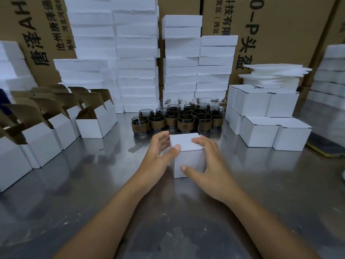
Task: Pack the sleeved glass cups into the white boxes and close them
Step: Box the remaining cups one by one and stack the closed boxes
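Observation:
A closed white box [188, 156] stands on the steel table [93, 193] in front of me. My left hand [160, 156] holds its left side, thumb on the top front edge. My right hand [207, 161] grips its right side, fingers over the lid and thumb against the front face. Behind the box stands a cluster of several dark glass cups with brown sleeves [177, 118]. What the box contains is hidden.
Several open white boxes [89, 124] with raised brown flaps line the left. Closed white boxes [261, 116] are stacked at the right, with foam sheets [274, 73] on top. Foam blocks [136, 58] and cardboard cartons [283, 34] wall the back.

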